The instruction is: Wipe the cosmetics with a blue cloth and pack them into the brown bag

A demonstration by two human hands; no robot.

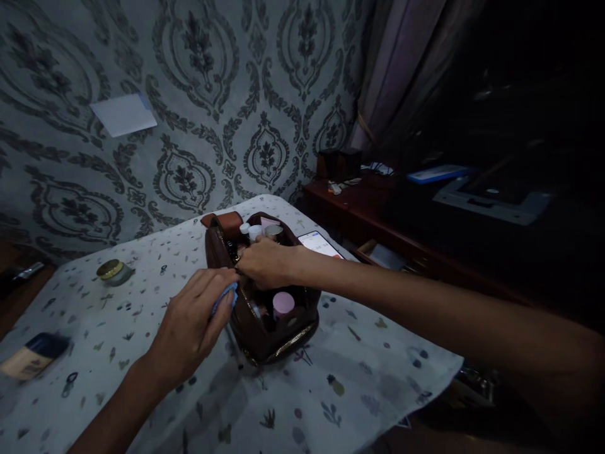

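A dark brown zippered toiletry bag (274, 348) stands unzipped on the patterned tablecloth. Inside it are a jar with a pink lid (283, 304), several white-capped containers and a grey-lidded jar (273, 232). My right hand (267, 261) reaches into the bag's opening, its fingers curled and partly hidden; what they hold, if anything, does not show. Folded in my left hand (196, 312) is a blue cloth (225, 298), pinched between thumb and fingers against the bag's near left side.
A gold-lidded jar (113, 271) and a blurred bottle with a dark cap (35, 356) lie on the tablecloth (155, 252) to the left. A lit phone (319, 244) lies behind my right forearm. A dark red desk (359, 202) with an open drawer is on the right.
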